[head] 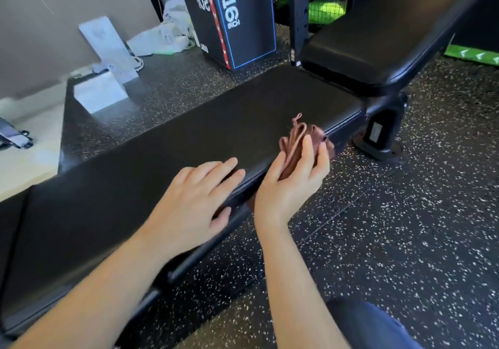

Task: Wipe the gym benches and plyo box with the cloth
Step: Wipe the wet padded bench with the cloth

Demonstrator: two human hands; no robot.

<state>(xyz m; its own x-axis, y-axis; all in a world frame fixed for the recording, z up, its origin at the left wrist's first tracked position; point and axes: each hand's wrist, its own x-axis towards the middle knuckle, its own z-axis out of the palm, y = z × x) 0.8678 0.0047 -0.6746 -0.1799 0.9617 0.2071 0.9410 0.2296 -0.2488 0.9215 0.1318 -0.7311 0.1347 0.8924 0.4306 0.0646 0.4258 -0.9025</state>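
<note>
Cloth (299, 143): brownish-pink, bunched, folds sticking up. Held in right grip (291, 184), a bare hand with fingers and thumb curled round the wad, clamped on it. Cloth sits at the near long edge of the flat bench surface (189, 143), toward its far end, touching the pad edge; a bit of cloth also shows under the wrist.

Left grip (194, 205): bare hand, fingers straight and slightly apart, lying flat on the pad top just beside the right one, thumb hanging over the near side. Holds nothing.

Bench surface is black padded vinyl, running diagonally from lower left to mid-right. Its black metal foot (378, 132) carries a small label, unreadable.

Second bench (378, 40): black pad, tilted up, butting the far end of the flat one.

Plyo box (243, 24): black, on the floor behind the bench. Blue-outlined face reads "16 INCH" in white, turned sideways; the adjacent face reads "20" with more text too blurred to read. Red strip with arrows down the corner, blue band with chevrons along the top.

Rack upright (298, 16): black, with holes, beside the box. Green balls (324, 8) behind mesh past it. Green strip with white chevrons (472, 54) at far right.

Floor (405, 213): black rubber with white flecks. White cartons (108, 43) and white bags (167, 35) near the wall at left, print unreadable. Blue-clad knee (378, 327) at bottom right.
</note>
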